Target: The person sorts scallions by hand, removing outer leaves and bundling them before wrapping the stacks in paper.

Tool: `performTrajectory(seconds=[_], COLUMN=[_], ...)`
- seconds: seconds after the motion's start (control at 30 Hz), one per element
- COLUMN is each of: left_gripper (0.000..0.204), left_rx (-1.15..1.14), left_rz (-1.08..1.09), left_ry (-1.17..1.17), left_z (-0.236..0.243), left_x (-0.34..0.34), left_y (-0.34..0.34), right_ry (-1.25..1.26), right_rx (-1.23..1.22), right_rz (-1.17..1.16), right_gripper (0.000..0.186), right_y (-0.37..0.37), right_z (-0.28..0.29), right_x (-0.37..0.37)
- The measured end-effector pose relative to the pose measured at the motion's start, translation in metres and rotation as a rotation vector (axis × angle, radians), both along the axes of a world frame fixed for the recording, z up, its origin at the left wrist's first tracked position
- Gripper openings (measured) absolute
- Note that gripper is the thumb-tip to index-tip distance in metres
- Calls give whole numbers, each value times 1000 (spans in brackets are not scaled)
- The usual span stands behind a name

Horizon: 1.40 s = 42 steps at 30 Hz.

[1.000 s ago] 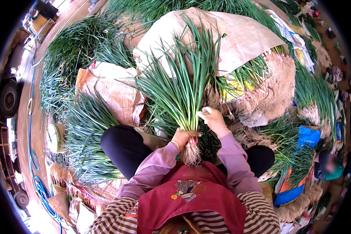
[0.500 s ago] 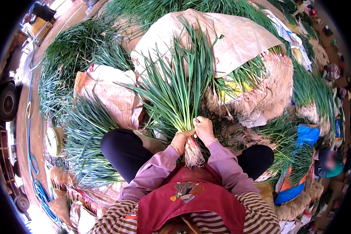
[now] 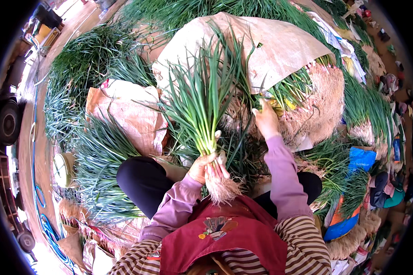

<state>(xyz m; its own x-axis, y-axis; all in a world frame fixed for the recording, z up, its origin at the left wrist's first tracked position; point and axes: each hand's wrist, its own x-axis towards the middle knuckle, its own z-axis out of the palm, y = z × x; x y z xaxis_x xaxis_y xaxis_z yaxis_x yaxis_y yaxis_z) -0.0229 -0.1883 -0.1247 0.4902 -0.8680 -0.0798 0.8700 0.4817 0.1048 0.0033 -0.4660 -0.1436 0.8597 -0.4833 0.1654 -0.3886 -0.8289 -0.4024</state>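
Observation:
My left hand (image 3: 203, 167) is closed round the lower stalks of a bunch of green onions (image 3: 202, 123). The bunch stands leaves up, its pale, stringy roots hanging below my fist over the red apron (image 3: 225, 220). My right hand (image 3: 267, 120) is stretched forward and to the right, away from the bunch. Its thumb and forefinger look apart, beside the loose green onions (image 3: 291, 87) that stick out from under a beige sack cloth (image 3: 280, 50). Whether its fingertips touch a leaf there is hard to make out.
A root-fringed heap (image 3: 328, 105) lies at the right under the cloth. More green onions (image 3: 101, 160) are piled at the left, beside a folded sack (image 3: 128, 114) and a pale tub (image 3: 64, 169). Blue hose (image 3: 43, 220) runs along the far left. A blue-and-orange bag (image 3: 344, 215) lies at the right.
My right hand has let go of the bunch and moved forward and right to the heap. The bunch has shifted slightly left and down in my left hand, its roots swinging a little.

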Motion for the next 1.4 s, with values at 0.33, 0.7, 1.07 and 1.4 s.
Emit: performTrajectory(seconds=[0.33, 0.7, 1.07, 1.4], left_gripper=[44, 23, 42, 13], left_rx=[145, 484, 497, 787], left_rz=[122, 26, 16, 13], left_ry=[-104, -81, -175, -215], left_z=[49, -24, -31, -38], left_x=[30, 25, 14, 3], left_y=[23, -2, -11, -2], right_ry=[623, 140, 128, -57], right_rx=[-141, -20, 561, 16], right_rz=[494, -45, 195, 550], right_gripper=[12, 22, 14, 16], right_y=[58, -14, 35, 128], right_z=[-67, 1, -4, 23], right_x=[-84, 68, 7, -41])
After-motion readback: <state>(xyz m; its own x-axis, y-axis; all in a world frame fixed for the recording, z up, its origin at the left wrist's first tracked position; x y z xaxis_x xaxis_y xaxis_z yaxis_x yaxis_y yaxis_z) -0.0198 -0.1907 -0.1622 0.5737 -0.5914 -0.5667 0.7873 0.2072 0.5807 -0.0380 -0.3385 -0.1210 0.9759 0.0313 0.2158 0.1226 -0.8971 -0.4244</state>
